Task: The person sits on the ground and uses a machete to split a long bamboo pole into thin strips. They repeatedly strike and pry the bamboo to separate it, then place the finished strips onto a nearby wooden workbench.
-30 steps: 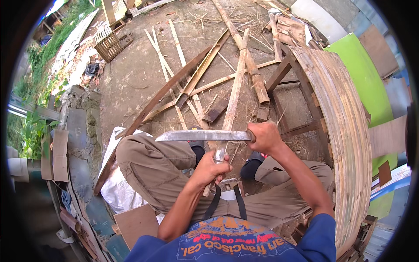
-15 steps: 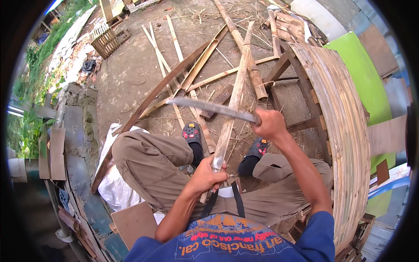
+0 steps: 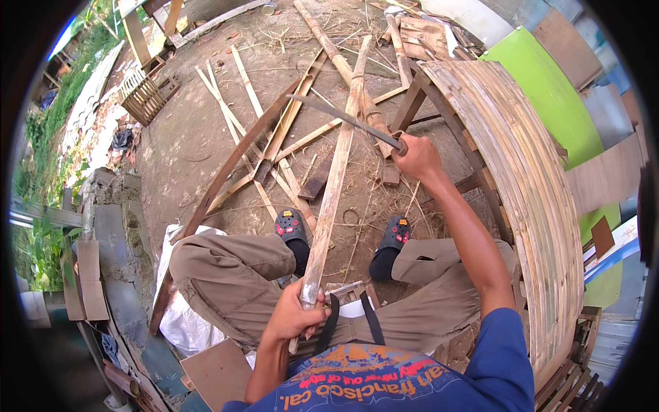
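My left hand (image 3: 296, 314) is closed around the near end of a long split bamboo strip (image 3: 329, 206), just in front of my shirt. The strip slants up and away from me, its pale surface facing up. In my right hand (image 3: 420, 159) is the handle of a machete (image 3: 374, 132), fingers wrapped round it. Its long dark blade points left and crosses the far part of the strip. Whether the edge touches the bamboo I cannot tell. My knees are spread on either side of the strip.
Bamboo poles (image 3: 328, 48) and loose strips (image 3: 247, 86) lie on the dirt ahead among shavings. A slatted bamboo bench (image 3: 528, 178) stands close on my right. A curved brown plank (image 3: 230, 161) leans near my left knee, beside a low block wall (image 3: 113, 233).
My right hand and the machete have moved farther away along the strip. My left hand, still gripping the strip, has come nearer my body and to the left. The whole view has shifted slightly.
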A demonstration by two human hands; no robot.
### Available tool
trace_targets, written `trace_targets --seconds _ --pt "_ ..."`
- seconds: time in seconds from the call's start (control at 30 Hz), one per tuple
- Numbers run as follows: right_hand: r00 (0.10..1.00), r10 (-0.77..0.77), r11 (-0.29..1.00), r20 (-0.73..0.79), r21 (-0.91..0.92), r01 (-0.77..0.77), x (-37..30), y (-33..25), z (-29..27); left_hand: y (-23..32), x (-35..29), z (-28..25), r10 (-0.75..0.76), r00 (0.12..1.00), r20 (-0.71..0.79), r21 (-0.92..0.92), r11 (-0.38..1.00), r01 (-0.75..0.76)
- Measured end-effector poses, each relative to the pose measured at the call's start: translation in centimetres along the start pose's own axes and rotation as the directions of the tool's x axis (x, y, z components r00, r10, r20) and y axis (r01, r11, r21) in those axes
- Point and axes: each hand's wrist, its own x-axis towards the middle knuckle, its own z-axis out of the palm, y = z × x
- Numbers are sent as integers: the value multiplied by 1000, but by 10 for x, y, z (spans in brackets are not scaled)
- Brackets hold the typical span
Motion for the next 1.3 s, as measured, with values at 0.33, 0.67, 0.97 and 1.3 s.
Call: trace_targets --seconds 0.33,0.67,0.97,1.3 --pt "974 223 974 -39 -38 -224 55 34 7 10 -51 2 -138 989 -52 -29 990 136" --pt "926 -127 989 356 114 92 -54 -52 60 6 60 2 173 954 -246 194 973 -127" --pt "886 -290 956 361 160 248 -122 -93 71 -23 116 -26 175 925 -337 236 967 -97" --pt "857 -502 853 118 235 467 -118 -72 81 -47 107 -3 532 806 -260 479 796 -371"
